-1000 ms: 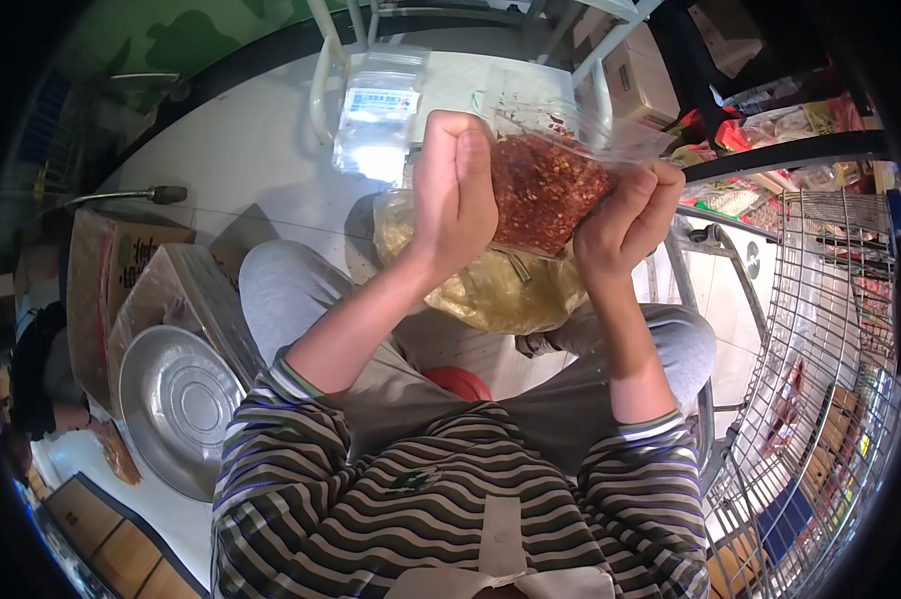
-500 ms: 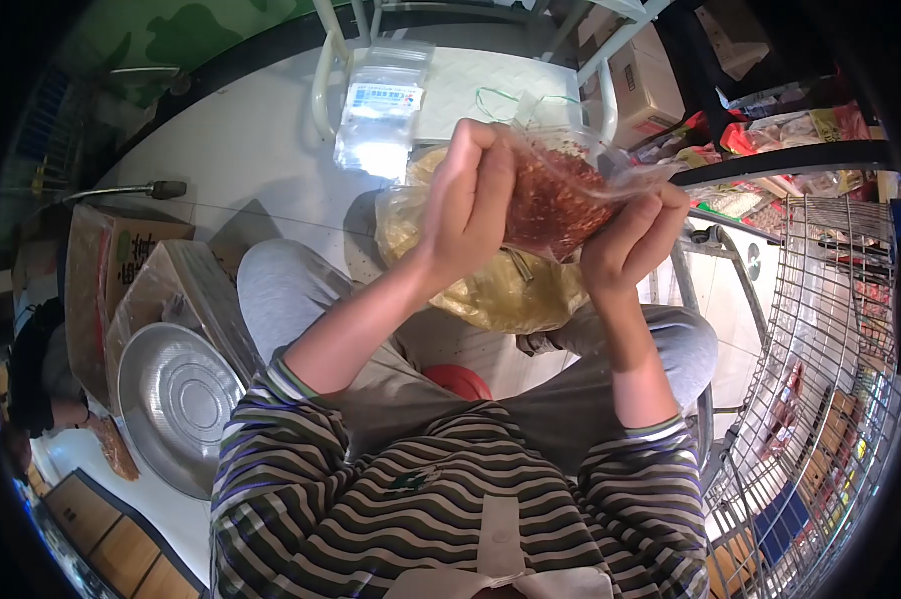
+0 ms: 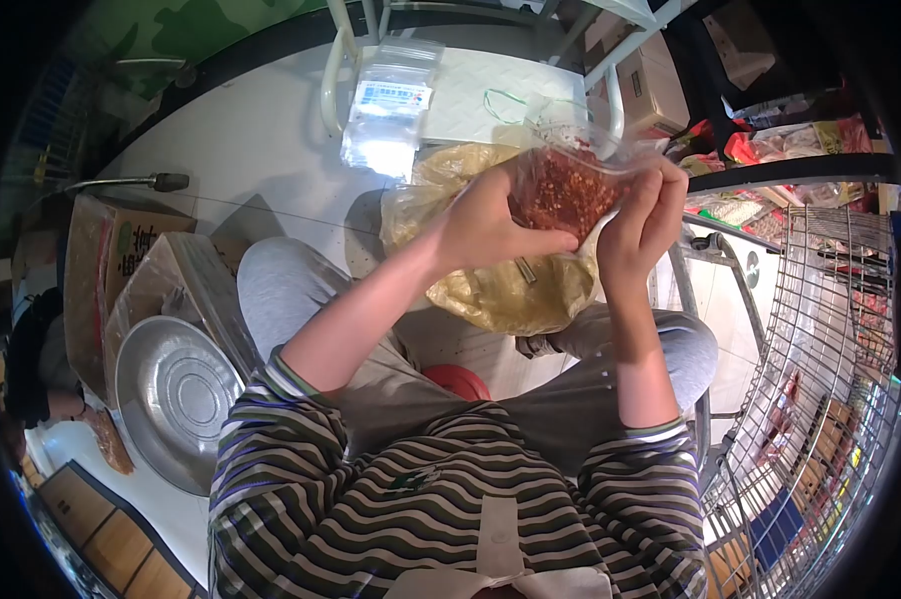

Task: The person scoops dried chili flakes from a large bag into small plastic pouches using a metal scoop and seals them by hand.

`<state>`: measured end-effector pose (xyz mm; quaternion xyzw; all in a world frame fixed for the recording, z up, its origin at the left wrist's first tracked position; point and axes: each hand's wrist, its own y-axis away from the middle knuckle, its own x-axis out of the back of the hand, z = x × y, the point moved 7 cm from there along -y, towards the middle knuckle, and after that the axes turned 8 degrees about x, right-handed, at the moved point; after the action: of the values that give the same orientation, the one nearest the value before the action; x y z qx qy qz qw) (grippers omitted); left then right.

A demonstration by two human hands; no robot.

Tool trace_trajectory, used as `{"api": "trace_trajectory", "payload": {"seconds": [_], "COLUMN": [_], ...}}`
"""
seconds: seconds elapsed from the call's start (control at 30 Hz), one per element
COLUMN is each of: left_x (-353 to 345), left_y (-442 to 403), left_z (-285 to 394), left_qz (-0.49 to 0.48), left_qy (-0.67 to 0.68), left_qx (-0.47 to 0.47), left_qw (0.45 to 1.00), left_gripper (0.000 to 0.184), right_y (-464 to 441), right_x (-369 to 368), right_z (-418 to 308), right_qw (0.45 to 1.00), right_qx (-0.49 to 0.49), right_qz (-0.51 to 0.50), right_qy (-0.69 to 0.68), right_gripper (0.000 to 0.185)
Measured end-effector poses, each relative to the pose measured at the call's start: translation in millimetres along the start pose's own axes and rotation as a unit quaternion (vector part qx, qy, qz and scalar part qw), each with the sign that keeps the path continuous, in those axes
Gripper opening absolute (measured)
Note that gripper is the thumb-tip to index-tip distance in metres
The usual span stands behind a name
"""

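A clear plastic bag of red chili flakes (image 3: 568,192) is held up in front of me, tilted, with its clear upper part rising above the flakes. My left hand (image 3: 485,222) cups the bag's left side and underside, the thumb lying across its front. At the right, my right hand (image 3: 642,215) has its fingers closed on the bag's edge. Under both hands sits a large crumpled yellow plastic bag (image 3: 505,299) between my knees; its contents are mostly hidden, though a small metallic-looking piece shows on it.
Flat clear bags with a blue label (image 3: 390,105) lie on a white seat (image 3: 470,85) ahead. Left are a metal basin (image 3: 176,404) and cardboard boxes (image 3: 121,250). A wire cart (image 3: 820,329) stands right. Another person's hand (image 3: 76,404) is at far left, near a packet.
My left hand has gone from gripping the bag's upper left edge to cupping its lower side, thumb across the front. The flakes sit differently in the bag. My right hand stays on its edge.
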<state>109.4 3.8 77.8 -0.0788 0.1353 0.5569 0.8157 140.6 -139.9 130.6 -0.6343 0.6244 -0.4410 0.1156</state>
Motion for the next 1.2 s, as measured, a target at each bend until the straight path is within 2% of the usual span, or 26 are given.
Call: {"api": "trace_trajectory", "payload": {"seconds": [0.07, 0.1, 0.13, 0.17, 0.2, 0.23, 0.27, 0.33, 0.5, 0.57, 0.7, 0.77, 0.8, 0.87, 0.9, 0.97, 1.0, 1.07, 1.1, 1.13, 1.2], "left_x": [16, 16, 22, 27, 27, 26, 26, 26, 28, 27, 24, 27, 27, 27, 28, 27, 27, 25, 23, 21, 19], "left_y": [-3, -4, -3, -2, -1, 2, 4, 3, 4, -1, 1, 2, 3, 4, 4, 2, 3, 2, 3, 4, 5], "left_z": [-11, -15, -17, -17, -16, -10, -6, -9, -24, -49, -57, -55, -52, -44, -44, -43, -43, -43, -40, -37, -38], "left_qz": [0.1, 0.1, 0.141, 0.183, 0.183, 0.198, 0.213, 0.213, 0.224, 0.203, 0.219, 0.247, 0.246, 0.244, 0.244, 0.233, 0.232, 0.221, 0.22, 0.221, 0.22], "left_qy": [-0.12, -0.119, -0.137, -0.154, -0.153, -0.172, -0.19, -0.2, -0.21, -0.238, -0.218, -0.26, -0.26, -0.252, -0.252, -0.295, -0.295, -0.334, -0.334, -0.328, -0.324], "left_qx": [-0.051, -0.052, -0.053, -0.055, -0.056, -0.07, -0.084, -0.066, 0.0, 0.041, 0.018, 0.001, 0.001, 0.012, 0.013, 0.008, 0.008, 0.029, 0.029, 0.03, 0.032], "left_qw": [0.986, 0.986, 0.979, 0.97, 0.969, 0.962, 0.955, 0.954, 0.952, 0.949, 0.951, 0.934, 0.934, 0.936, 0.936, 0.927, 0.927, 0.916, 0.916, 0.918, 0.919], "left_gripper": [0.06, 0.06, 0.059, 0.058, 0.058, 0.056, 0.055, 0.054, 0.055, 0.055, 0.056, 0.056, 0.056, 0.051, 0.051, 0.046, 0.046, 0.043, 0.043, 0.042, 0.041], "right_y": [-10, -13, -15, -17, -13, -8, -6, 1, 0, 10, 5, 12, 11, 3, 3, 9, 8, -7, -9, -9, 2], "right_x": [-2, 1, 4, 2, -1, -10, -13, -36, -33, -41, -30, -36, -35, -25, -22, -25, -25, -9, -12, -10, -21], "right_z": [-3, -12, -18, -40, -59, -59, -61, -45, -41, -18, -23, -16, -20, -35, -31, -18, -22, -39, -41, -37, -23], "right_qw": [0.998, 0.995, 0.995, 0.978, 0.949, 0.947, 0.947, 0.93, 0.948, 0.942, 0.952, 0.943, 0.943, 0.958, 0.958, 0.948, 0.948, 0.972, 0.963, 0.963, 0.933], "right_qx": [0.053, 0.092, 0.093, 0.187, 0.278, 0.27, 0.27, 0.186, 0.171, 0.113, 0.122, 0.101, 0.1, 0.135, 0.135, 0.108, 0.107, 0.138, 0.128, 0.127, 0.091], "right_qz": [0.037, 0.015, 0.015, 0.008, 0.002, -0.072, -0.072, -0.225, -0.206, -0.259, -0.217, -0.288, -0.287, -0.217, -0.217, -0.297, -0.297, -0.169, -0.221, -0.221, -0.343], "right_qy": [-0.024, 0.033, 0.033, 0.092, 0.15, 0.158, 0.159, 0.222, 0.174, 0.181, 0.178, 0.131, 0.132, 0.131, 0.131, 0.034, 0.034, 0.091, 0.086, 0.086, 0.06], "right_gripper": [0.029, 0.041, 0.041, 0.045, 0.05, 0.059, 0.059, 0.06, 0.06, 0.062, 0.062, 0.062, 0.062, 0.062, 0.062, 0.064, 0.064, 0.066, 0.066, 0.066, 0.066]}}
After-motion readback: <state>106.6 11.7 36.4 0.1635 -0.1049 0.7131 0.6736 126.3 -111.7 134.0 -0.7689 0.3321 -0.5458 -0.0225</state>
